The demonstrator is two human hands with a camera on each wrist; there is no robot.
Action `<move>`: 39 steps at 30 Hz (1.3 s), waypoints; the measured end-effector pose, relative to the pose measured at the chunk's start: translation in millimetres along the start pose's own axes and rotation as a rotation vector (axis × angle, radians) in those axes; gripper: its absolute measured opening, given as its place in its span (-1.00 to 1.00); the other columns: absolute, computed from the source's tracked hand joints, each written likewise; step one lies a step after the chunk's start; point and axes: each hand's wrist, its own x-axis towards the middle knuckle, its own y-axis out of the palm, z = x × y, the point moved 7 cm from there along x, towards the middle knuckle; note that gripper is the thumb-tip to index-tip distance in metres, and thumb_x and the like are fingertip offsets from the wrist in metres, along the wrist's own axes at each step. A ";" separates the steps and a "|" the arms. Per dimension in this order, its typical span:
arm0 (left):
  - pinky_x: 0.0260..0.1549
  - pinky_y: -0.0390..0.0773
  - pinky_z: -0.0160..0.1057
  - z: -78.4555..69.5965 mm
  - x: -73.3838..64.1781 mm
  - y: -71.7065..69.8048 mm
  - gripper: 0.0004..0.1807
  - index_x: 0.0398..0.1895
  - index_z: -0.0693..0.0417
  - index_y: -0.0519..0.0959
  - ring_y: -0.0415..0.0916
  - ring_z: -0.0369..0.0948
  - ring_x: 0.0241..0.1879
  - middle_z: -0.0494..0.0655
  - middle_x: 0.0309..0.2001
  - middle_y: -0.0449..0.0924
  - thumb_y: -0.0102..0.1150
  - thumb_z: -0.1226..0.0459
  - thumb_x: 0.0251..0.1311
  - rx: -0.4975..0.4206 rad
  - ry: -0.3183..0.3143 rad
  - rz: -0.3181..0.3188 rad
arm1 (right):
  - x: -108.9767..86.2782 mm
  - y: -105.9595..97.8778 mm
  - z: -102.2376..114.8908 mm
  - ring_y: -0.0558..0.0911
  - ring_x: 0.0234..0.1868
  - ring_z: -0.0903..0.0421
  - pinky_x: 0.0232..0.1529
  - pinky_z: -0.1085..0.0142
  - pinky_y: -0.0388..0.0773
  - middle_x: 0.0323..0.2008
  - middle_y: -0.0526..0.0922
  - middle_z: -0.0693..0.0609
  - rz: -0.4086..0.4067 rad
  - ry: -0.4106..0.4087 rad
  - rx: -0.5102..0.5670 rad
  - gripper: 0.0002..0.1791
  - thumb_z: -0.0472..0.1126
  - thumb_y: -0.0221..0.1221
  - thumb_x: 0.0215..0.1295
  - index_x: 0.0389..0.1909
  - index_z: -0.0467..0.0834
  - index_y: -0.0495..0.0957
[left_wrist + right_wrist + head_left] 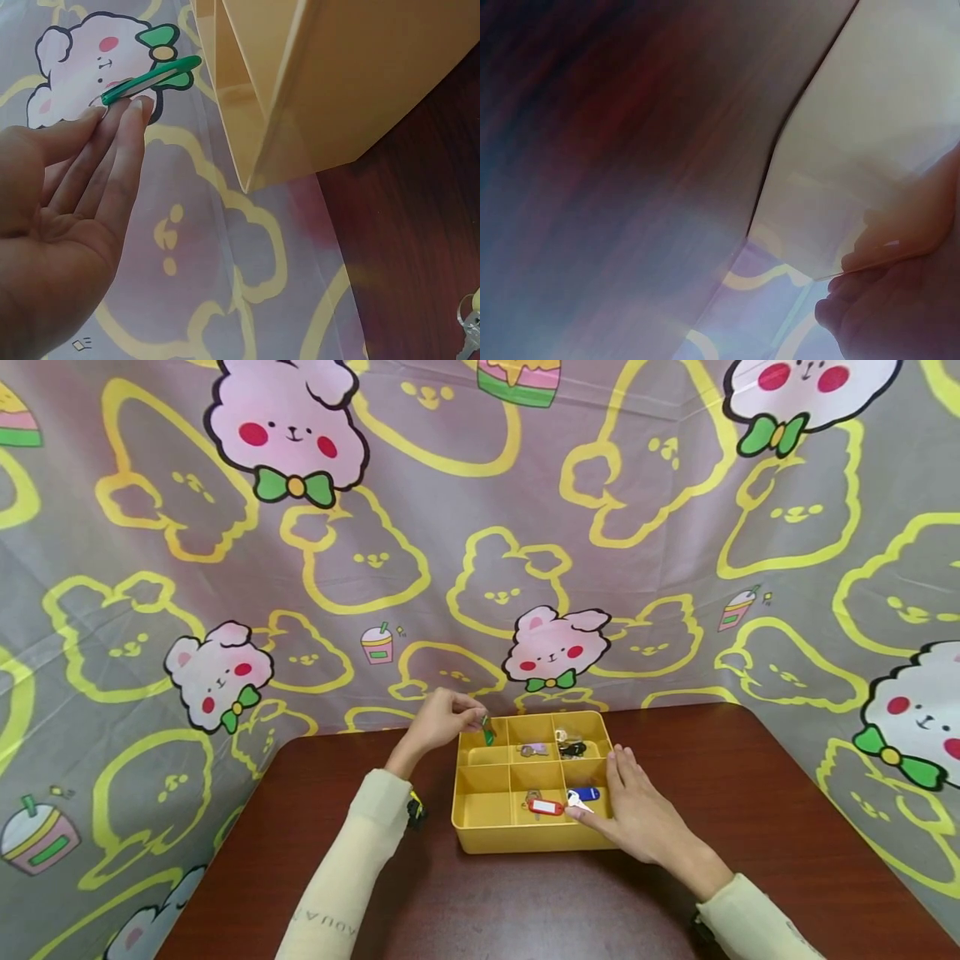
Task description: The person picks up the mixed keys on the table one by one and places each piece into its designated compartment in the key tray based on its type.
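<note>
My left hand [442, 720] pinches a green key tag [489, 732] by its end between thumb and fingertips, over the back left compartment of a yellow divided box [536, 839]. In the left wrist view, the green tag [150, 80] shows a pale label and points toward the box wall. My right hand [648, 814] rests against the box's right side, fingers straight, thumb over the front right corner. A red key tag [545, 807] lies in the front middle compartment, a blue key tag [585, 793] with keys in the front right.
A purple-tagged key [534, 749] lies in the back middle compartment; dark and pale small items [572, 748] sit back right. At the left wrist view's edge is a key [471, 337]. The brown table [525, 910] meets a patterned cloth [420, 568] behind.
</note>
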 end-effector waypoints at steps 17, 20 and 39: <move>-0.25 0.81 -0.22 9.5 15.5 7.9 -0.73 -0.02 0.44 0.74 0.83 0.10 -0.19 0.27 -0.16 0.82 0.20 0.35 0.49 -0.048 -0.030 -0.001 | 0.7 -0.3 0.3 0.00 0.68 -0.41 0.63 -0.23 0.13 0.65 -0.06 -0.46 0.010 0.010 0.006 0.34 0.59 0.04 0.33 0.60 -0.51 0.00; -0.25 0.81 -0.23 9.6 17.3 8.9 -0.73 -0.01 0.44 0.73 0.84 0.02 -0.23 0.27 -0.15 0.82 0.20 0.35 0.49 -0.045 -0.030 -0.005 | 0.7 -0.4 0.5 0.00 0.68 -0.41 0.63 -0.23 0.14 0.65 -0.05 -0.47 0.013 0.010 0.008 0.34 0.59 0.04 0.32 0.60 -0.51 0.00; -0.22 0.82 -0.15 10.7 26.5 17.2 -0.77 -0.10 0.36 0.78 0.83 0.07 -0.23 0.23 -0.20 0.83 0.20 0.35 0.49 0.015 -0.073 -0.012 | 0.1 -0.2 -1.6 0.02 0.67 -0.41 0.63 -0.22 0.14 0.64 -0.03 -0.48 -0.004 0.001 0.003 0.34 0.59 0.06 0.32 0.59 -0.52 0.01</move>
